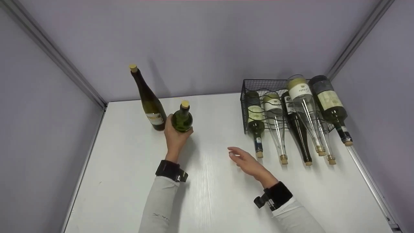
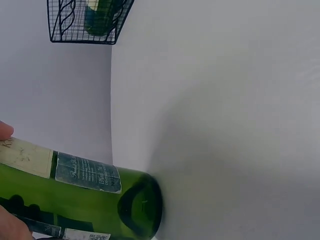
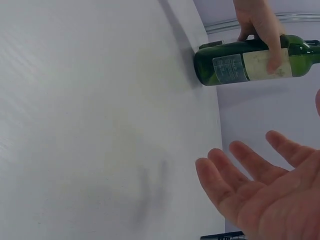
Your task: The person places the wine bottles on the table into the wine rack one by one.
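Note:
My left hand (image 1: 175, 139) grips a green corked wine bottle (image 1: 181, 121) around its body, and the bottle stands roughly upright. Its pale and dark labels show in the left wrist view, as does its base (image 2: 145, 207) close to the tabletop; I cannot tell whether they touch. Just left of it a taller brown-green wine bottle (image 1: 150, 103) with a cork stands on the table. My right hand (image 1: 248, 163) hovers above the table with fingers apart and nothing held, palm visible in the right wrist view.
At the back right is a black wire rack (image 1: 243, 106) holding several corked bottles on their sides, necks toward me. A clear bottle (image 1: 307, 110) and a dark green one (image 1: 333, 103) lie on its upper level. Walls bound the white table (image 1: 123, 168) at the back and sides.

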`<act>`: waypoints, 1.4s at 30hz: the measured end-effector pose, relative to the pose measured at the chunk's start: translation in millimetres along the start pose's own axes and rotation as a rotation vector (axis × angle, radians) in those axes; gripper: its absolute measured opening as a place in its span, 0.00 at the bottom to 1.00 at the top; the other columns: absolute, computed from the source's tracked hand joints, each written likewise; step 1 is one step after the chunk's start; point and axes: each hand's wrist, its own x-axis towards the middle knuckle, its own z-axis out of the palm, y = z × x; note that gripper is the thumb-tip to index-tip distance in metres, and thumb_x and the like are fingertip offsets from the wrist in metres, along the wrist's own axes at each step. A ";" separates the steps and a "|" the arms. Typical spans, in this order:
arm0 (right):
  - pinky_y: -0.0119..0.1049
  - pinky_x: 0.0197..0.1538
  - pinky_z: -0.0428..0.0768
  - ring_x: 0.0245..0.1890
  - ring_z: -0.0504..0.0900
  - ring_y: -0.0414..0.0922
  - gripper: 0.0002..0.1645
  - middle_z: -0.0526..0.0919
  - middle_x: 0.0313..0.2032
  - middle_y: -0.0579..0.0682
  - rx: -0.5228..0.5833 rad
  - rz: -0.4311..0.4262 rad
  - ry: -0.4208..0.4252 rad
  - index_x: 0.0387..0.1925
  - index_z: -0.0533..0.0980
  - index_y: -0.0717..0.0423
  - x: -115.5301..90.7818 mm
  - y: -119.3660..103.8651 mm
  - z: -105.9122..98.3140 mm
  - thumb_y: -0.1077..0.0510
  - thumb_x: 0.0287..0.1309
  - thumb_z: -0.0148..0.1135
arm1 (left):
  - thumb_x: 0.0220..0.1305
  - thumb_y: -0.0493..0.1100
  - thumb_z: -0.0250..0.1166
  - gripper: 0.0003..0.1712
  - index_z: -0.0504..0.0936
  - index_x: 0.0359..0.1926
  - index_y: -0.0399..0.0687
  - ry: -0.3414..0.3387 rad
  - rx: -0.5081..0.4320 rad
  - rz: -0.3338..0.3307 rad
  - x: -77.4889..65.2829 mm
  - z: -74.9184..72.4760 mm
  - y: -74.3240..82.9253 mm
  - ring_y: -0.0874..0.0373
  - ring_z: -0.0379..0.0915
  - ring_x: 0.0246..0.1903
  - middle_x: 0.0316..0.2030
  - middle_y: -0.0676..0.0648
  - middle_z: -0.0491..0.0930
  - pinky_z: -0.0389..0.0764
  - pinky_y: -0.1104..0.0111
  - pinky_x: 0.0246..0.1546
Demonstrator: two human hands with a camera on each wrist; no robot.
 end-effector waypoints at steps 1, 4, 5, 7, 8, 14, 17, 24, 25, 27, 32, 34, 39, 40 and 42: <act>0.55 0.62 0.70 0.65 0.67 0.61 0.38 0.67 0.66 0.61 0.020 -0.002 -0.007 0.71 0.62 0.60 -0.1 -1.1 -0.2 0.39 0.73 0.46 | 0.39 0.37 0.76 0.43 0.70 0.60 0.41 -0.012 0.016 0.027 -1.5 1.7 0.7 0.52 0.72 0.52 0.50 0.45 0.76 0.69 0.57 0.58; 0.55 0.62 0.70 0.64 0.68 0.61 0.37 0.69 0.65 0.63 0.088 -0.009 -0.029 0.67 0.65 0.65 -0.2 -4.2 -2.3 0.39 0.75 0.42 | 0.37 0.37 0.77 0.43 0.71 0.59 0.40 -0.057 0.074 0.118 -6.9 6.7 4.0 0.50 0.72 0.51 0.50 0.43 0.77 0.70 0.57 0.57; 0.55 0.62 0.70 0.64 0.69 0.62 0.37 0.70 0.64 0.63 0.115 -0.010 -0.038 0.67 0.65 0.67 -0.1 -4.9 -3.5 0.39 0.76 0.40 | 0.37 0.36 0.77 0.43 0.71 0.59 0.40 -0.072 0.096 0.154 -8.7 8.5 5.0 0.49 0.73 0.51 0.50 0.43 0.77 0.70 0.57 0.57; 0.55 0.62 0.70 0.63 0.70 0.62 0.39 0.71 0.63 0.64 0.172 -0.013 -0.055 0.65 0.66 0.69 -0.2 -5.9 -6.0 0.38 0.76 0.38 | 0.36 0.37 0.79 0.45 0.71 0.59 0.39 -0.099 0.144 0.226 -12.8 11.9 7.4 0.47 0.73 0.52 0.50 0.41 0.77 0.70 0.56 0.58; 0.55 0.62 0.71 0.62 0.71 0.62 0.40 0.72 0.62 0.64 0.198 -0.013 -0.062 0.65 0.66 0.69 -0.2 -6.4 -7.1 0.37 0.75 0.37 | 0.35 0.37 0.79 0.45 0.71 0.59 0.39 -0.111 0.166 0.261 -14.8 13.5 8.7 0.46 0.73 0.52 0.50 0.40 0.77 0.70 0.55 0.58; 0.53 0.61 0.72 0.60 0.74 0.61 0.45 0.74 0.61 0.64 0.322 -0.004 -0.100 0.66 0.65 0.68 -0.9 -9.6 -12.5 0.32 0.73 0.35 | 0.33 0.40 0.83 0.45 0.74 0.57 0.41 -0.158 0.261 0.457 -23.0 22.1 14.5 0.44 0.73 0.52 0.50 0.40 0.77 0.68 0.45 0.59; 0.52 0.60 0.73 0.59 0.75 0.60 0.48 0.74 0.61 0.64 0.372 0.014 -0.120 0.68 0.63 0.69 -1.1 -10.9 -13.9 0.30 0.72 0.34 | 0.34 0.45 0.85 0.45 0.76 0.56 0.42 -0.175 0.300 0.532 -26.4 24.2 17.3 0.43 0.73 0.52 0.50 0.41 0.77 0.67 0.37 0.57; 0.55 0.59 0.74 0.58 0.76 0.63 0.49 0.73 0.61 0.67 0.490 0.025 -0.170 0.69 0.60 0.69 -2.0 -16.3 -16.7 0.29 0.71 0.33 | 0.34 0.51 0.85 0.43 0.78 0.54 0.45 -0.217 0.382 0.661 -31.3 26.0 22.5 0.43 0.72 0.55 0.51 0.42 0.78 0.65 0.34 0.56; 0.55 0.59 0.74 0.58 0.75 0.64 0.49 0.73 0.61 0.68 0.507 0.022 -0.183 0.70 0.59 0.69 -2.3 -16.9 -17.3 0.30 0.71 0.33 | 0.34 0.51 0.85 0.43 0.78 0.54 0.46 -0.223 0.395 0.680 -31.9 26.2 23.0 0.43 0.72 0.55 0.51 0.42 0.78 0.65 0.34 0.56; 0.56 0.59 0.73 0.59 0.73 0.65 0.49 0.72 0.61 0.69 0.539 0.018 -0.208 0.71 0.58 0.67 -2.9 -18.0 -18.2 0.29 0.71 0.35 | 0.35 0.50 0.85 0.42 0.78 0.54 0.48 -0.231 0.423 0.721 -33.3 26.8 23.4 0.43 0.72 0.56 0.51 0.42 0.78 0.63 0.33 0.56; 0.57 0.59 0.73 0.60 0.71 0.68 0.47 0.76 0.59 0.64 0.602 -0.004 -0.270 0.70 0.60 0.67 -2.9 -17.3 -20.2 0.30 0.70 0.40 | 0.35 0.49 0.84 0.39 0.79 0.53 0.53 -0.237 0.477 0.796 -37.8 29.0 21.4 0.44 0.71 0.57 0.52 0.43 0.79 0.61 0.33 0.58; 0.57 0.59 0.73 0.60 0.71 0.67 0.45 0.77 0.58 0.61 0.599 -0.014 -0.294 0.69 0.61 0.68 -2.6 -16.4 -21.2 0.33 0.72 0.40 | 0.36 0.48 0.83 0.37 0.80 0.53 0.55 -0.243 0.490 0.814 -39.4 29.7 19.4 0.44 0.71 0.57 0.52 0.44 0.79 0.60 0.33 0.58; 0.57 0.59 0.73 0.59 0.73 0.66 0.40 0.76 0.58 0.62 0.520 -0.034 -0.347 0.69 0.60 0.70 -2.2 -14.4 -22.4 0.40 0.75 0.42 | 0.42 0.43 0.79 0.33 0.80 0.54 0.60 -0.279 0.517 0.829 -43.6 30.1 16.5 0.45 0.71 0.58 0.52 0.45 0.79 0.57 0.33 0.60; 0.57 0.59 0.73 0.59 0.74 0.66 0.39 0.76 0.57 0.63 0.492 -0.039 -0.351 0.69 0.60 0.71 -2.1 -14.0 -22.1 0.41 0.75 0.43 | 0.43 0.42 0.78 0.33 0.80 0.54 0.60 -0.287 0.524 0.829 -44.3 29.9 16.5 0.45 0.71 0.58 0.53 0.45 0.78 0.56 0.34 0.61; 0.54 0.57 0.75 0.56 0.76 0.63 0.37 0.76 0.56 0.65 0.431 -0.040 -0.344 0.68 0.61 0.72 -1.5 -13.5 -21.1 0.44 0.75 0.45 | 0.44 0.42 0.77 0.32 0.79 0.55 0.61 -0.303 0.542 0.828 -45.8 29.9 16.0 0.45 0.71 0.58 0.53 0.45 0.78 0.56 0.34 0.62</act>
